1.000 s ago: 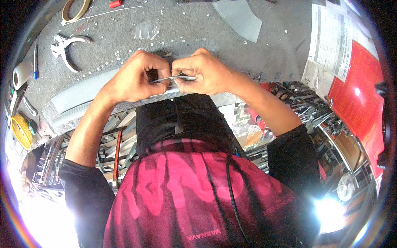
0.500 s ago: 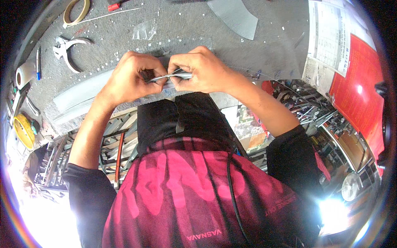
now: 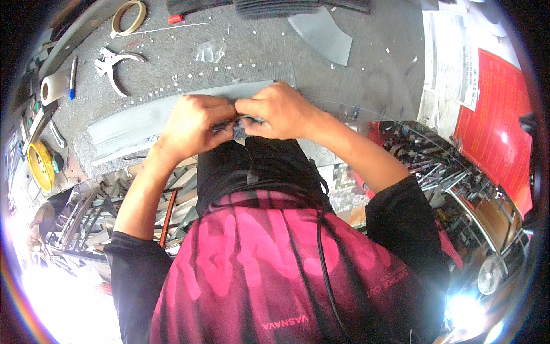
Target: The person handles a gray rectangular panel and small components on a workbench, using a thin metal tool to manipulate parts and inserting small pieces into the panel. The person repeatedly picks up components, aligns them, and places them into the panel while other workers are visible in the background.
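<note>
Side by side at the table's near edge, my hands pinch a thin grey strip (image 3: 256, 119) between curled fingers. My left hand (image 3: 197, 126) is closed on it, thumb toward me. Closed too, my right hand (image 3: 281, 112) grips the same strip, its fingertips touching the left ones. Most of the strip is hidden by my fingers. Under and beyond my hands lies a long, curved grey sheet (image 3: 126, 129) on the table (image 3: 258, 54).
White-handled pliers (image 3: 117, 59), a tape roll (image 3: 116, 23), a blue-capped pen (image 3: 72, 86) and a yellow ring-shaped object (image 3: 40, 166) lie left. Clear plastic (image 3: 211, 51) and a fan-shaped grey piece (image 3: 326, 37) lie farther back. Below the table edge are piles of strips (image 3: 86, 221).
The whole view has shifted, with table things sitting slightly to the right at the left side. My fingers have closed together, covering more of the strip.
</note>
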The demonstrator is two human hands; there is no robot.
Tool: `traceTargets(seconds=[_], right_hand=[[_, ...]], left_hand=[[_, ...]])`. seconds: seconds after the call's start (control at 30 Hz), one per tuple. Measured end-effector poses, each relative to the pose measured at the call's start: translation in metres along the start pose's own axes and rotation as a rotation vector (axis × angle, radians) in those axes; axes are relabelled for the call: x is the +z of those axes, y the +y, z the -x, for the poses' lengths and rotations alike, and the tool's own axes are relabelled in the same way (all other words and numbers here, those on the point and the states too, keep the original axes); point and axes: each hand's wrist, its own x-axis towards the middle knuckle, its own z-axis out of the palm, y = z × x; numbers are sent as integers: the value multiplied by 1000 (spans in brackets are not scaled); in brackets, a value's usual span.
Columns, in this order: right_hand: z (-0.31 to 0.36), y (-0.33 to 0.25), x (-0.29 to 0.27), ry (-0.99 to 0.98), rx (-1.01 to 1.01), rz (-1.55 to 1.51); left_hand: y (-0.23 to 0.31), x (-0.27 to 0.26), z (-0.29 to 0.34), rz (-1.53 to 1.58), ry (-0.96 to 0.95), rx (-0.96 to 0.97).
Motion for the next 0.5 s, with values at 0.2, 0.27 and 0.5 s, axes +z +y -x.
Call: traceTargets(seconds=[0.2,0.27,0.5], right_hand=[[34,-45,4,54,293,135],[46,-54,15,58,377,-20],[77,-61,85,69,740,-426]], left_hand=[[21,41,25,-160,376,-66],[27,50,36,-274,302,-128],[14,60,37,-313,320,-228]])
